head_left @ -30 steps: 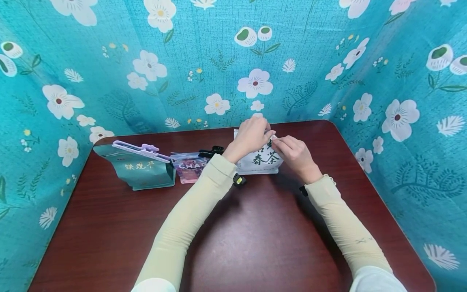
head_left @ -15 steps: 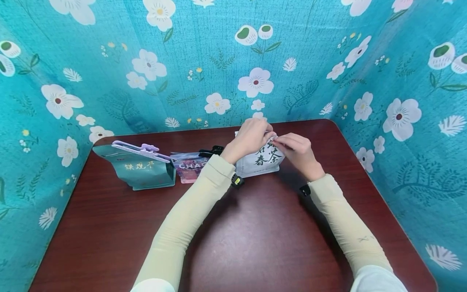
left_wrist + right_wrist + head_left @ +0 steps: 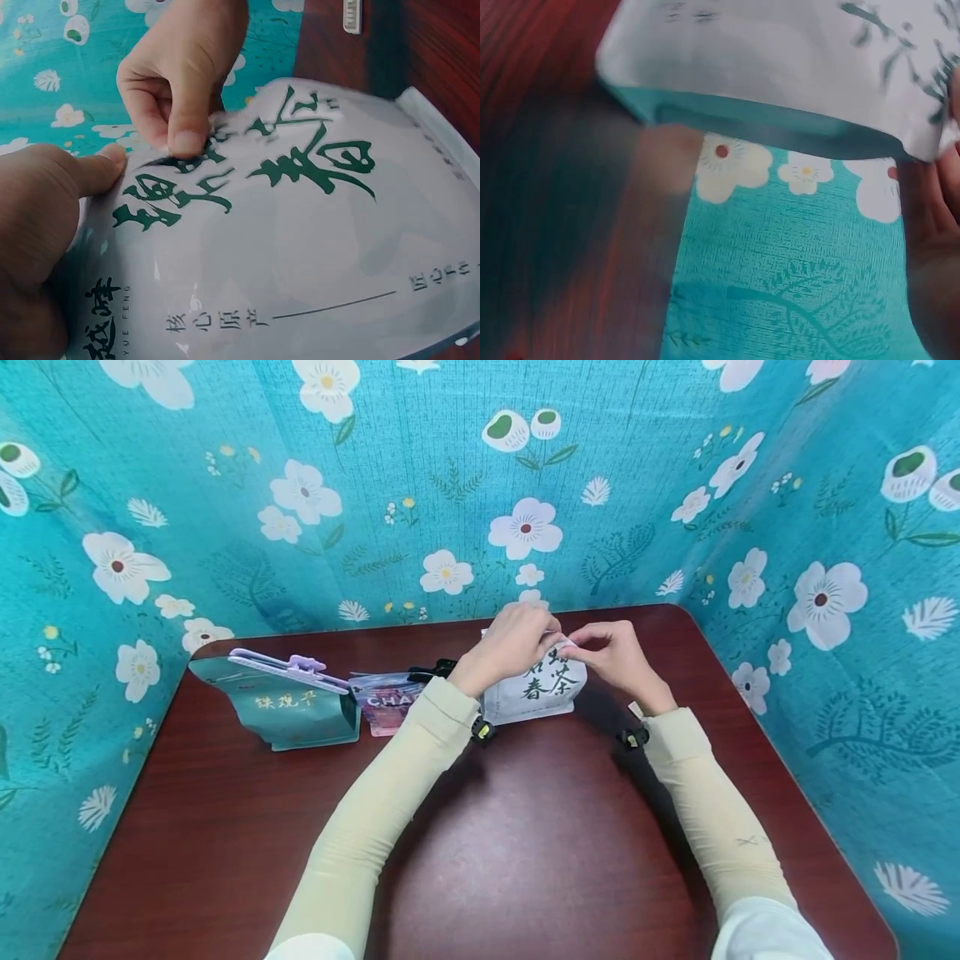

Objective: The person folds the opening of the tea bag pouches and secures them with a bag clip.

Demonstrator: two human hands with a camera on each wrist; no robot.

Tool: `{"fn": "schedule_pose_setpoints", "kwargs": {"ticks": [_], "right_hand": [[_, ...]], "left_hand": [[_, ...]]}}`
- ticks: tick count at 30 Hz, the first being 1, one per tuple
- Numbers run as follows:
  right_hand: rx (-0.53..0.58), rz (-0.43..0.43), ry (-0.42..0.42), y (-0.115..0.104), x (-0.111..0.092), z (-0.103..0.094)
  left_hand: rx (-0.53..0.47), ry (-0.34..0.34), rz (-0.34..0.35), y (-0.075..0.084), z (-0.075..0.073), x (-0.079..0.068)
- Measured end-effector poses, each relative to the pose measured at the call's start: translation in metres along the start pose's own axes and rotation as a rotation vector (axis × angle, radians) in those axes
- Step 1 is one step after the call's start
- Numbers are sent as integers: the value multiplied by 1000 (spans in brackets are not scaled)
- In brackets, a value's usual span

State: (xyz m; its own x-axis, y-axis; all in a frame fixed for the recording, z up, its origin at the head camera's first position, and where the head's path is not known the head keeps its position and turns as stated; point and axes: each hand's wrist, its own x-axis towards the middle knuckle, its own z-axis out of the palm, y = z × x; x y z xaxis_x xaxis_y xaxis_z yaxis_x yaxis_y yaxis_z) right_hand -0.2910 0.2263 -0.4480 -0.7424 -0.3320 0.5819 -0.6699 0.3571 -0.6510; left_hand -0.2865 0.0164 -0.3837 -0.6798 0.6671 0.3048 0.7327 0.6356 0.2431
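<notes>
A white tea bag (image 3: pixel 534 693) with green brushed characters stands upright at the back of the table. My left hand (image 3: pixel 513 639) grips its top edge; the fingertips are partly hidden in the head view. My right hand (image 3: pixel 618 656) pinches the bag's top right corner between thumb and finger. In the left wrist view the right thumb (image 3: pixel 187 131) presses on the printed front near the edge, and the left hand (image 3: pixel 41 210) lies beside it along the top. In the right wrist view the bag's side (image 3: pixel 780 127) shows, with the right hand (image 3: pixel 937 240) at its corner.
Left of the white bag stands a small pink and purple pouch (image 3: pixel 386 706) with a black clip (image 3: pixel 433 672). Further left is a green tea pouch (image 3: pixel 292 718) with a lilac sealing clip (image 3: pixel 288 667). A floral curtain (image 3: pixel 375 485) hangs behind the dark red table (image 3: pixel 510 860).
My right hand has turned at the wrist and its fingers have spread into a rounder pinch at the bag's corner. The bag has tilted slightly. The left hand has barely moved.
</notes>
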Motion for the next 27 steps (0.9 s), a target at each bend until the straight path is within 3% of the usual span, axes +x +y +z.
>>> {"fn": "schedule_pose_setpoints", "kwargs": {"ticks": [3,8,16,27], "right_hand": [[57,81,-96,-13,5,-7],[79,119,-178,-17,8,-11],[30,94,-117,-22,4,-1],[68,71,-62,-19,-6,-2]], "left_hand": [[22,15,23,-2,-1,-1],[51,34,37,-4,-2,-3],[52,42,-3,-6,-2,-5],[36,61,5,-1,2,-3]]}}
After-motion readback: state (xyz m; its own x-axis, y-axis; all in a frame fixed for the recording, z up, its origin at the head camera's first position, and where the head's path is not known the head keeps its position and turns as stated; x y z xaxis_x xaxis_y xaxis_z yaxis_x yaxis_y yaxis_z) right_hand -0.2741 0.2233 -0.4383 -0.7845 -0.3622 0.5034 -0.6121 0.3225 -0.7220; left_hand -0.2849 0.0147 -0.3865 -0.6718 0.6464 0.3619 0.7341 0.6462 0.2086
